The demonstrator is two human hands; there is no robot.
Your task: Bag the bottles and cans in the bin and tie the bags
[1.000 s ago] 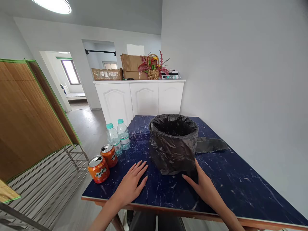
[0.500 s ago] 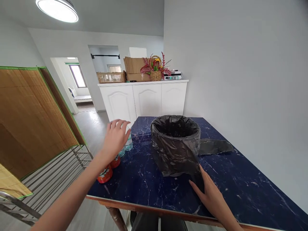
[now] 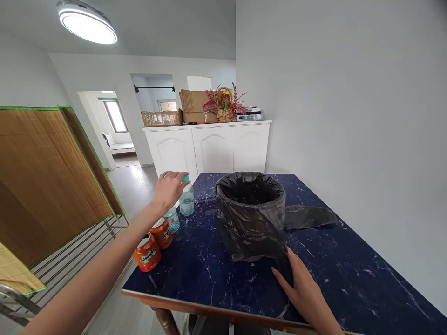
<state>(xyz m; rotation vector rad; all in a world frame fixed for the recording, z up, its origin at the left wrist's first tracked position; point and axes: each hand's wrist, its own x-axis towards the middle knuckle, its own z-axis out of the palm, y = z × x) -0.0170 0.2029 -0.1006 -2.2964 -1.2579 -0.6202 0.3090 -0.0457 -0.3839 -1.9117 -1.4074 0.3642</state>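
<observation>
My left hand (image 3: 168, 188) reaches out over the two small water bottles, its fingertips at the green cap of the farther bottle (image 3: 186, 200); the fingers are curved but not clearly wrapped round it. The nearer bottle (image 3: 172, 217) is partly hidden under my wrist. Two orange soda cans (image 3: 148, 252) stand beside them at the table's left edge. My right hand (image 3: 303, 287) lies flat and open on the dark blue marble table (image 3: 216, 274), touching the base of a bin lined with a black bag (image 3: 252, 213).
A spare black bag (image 3: 307, 216) lies flat to the right of the bin. White cabinets (image 3: 209, 146) with boxes and a flower basket stand behind. A bamboo screen (image 3: 38, 177) and a metal rack (image 3: 70, 260) are to the left. A wall runs along the right.
My left hand lifted off the table, swung left and forward, and now sits lower at the far bottle's cap. My right hand stayed by the bin.
</observation>
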